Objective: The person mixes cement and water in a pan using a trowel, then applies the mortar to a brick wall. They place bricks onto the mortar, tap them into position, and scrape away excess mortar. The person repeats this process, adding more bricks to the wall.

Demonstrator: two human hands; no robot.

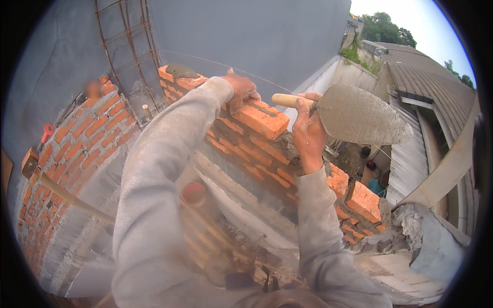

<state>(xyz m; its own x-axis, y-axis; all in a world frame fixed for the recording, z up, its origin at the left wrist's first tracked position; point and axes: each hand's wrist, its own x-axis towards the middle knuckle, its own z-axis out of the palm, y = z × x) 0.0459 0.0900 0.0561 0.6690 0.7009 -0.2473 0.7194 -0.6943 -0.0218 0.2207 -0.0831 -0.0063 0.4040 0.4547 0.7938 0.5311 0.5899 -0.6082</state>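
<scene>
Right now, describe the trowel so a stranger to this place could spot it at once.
Find the brick wall running diagonally through the middle of the view. In front of its right-hand part, the right hand holds the trowel, tip pointing right. Its broad, rounded grey blade and pale handle set it apart from the orange bricks nearby.

Rusty rebar (128, 32) stands before a grey wall (246, 36) — at right, a ribbed roof (429, 66), green trees (382, 28) beyond.
</scene>
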